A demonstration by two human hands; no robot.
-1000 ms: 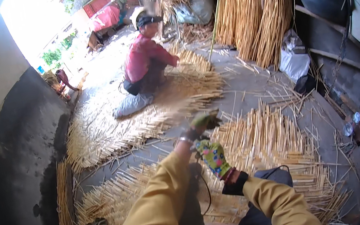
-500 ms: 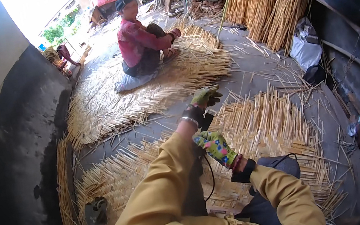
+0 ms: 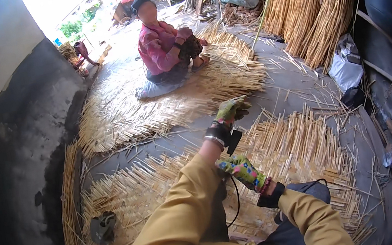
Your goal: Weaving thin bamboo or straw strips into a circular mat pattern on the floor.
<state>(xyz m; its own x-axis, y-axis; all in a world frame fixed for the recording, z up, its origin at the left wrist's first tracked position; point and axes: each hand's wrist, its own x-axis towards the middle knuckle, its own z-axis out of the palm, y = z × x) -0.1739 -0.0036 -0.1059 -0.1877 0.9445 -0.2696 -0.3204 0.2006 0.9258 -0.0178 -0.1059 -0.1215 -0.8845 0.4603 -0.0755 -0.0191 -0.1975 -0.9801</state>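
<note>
My left hand [image 3: 232, 109], in a green patterned glove, is held out over the mat with its fingers reaching right, loosely apart and holding nothing visible. On that wrist are a black band with a small black box [image 3: 234, 141] and a bracelet; a thin black cable [image 3: 238, 200] hangs below. Just under it, my right hand [image 3: 242, 171], in a matching flowered glove, has its fingers curled in close to the left forearm. Whatever they may grip is hidden. Beneath both arms spreads a woven reed mat [image 3: 290, 144] with loose, unwoven strip ends along its edges.
A person [image 3: 160, 49] in a pink top sits on a second woven mat [image 3: 120, 121] farther off. Tied reed bundles [image 3: 305, 4] stand at the back right beside a white bag [image 3: 347, 69]. A dark object [image 3: 104, 228] rests on the near mat. Long reeds [image 3: 71, 212] line the left wall.
The view has shifted, so the scene sits farther right in the picture. The seated person has raised their head and drawn a hand up near the knee. My hands keep nearly the same pose.
</note>
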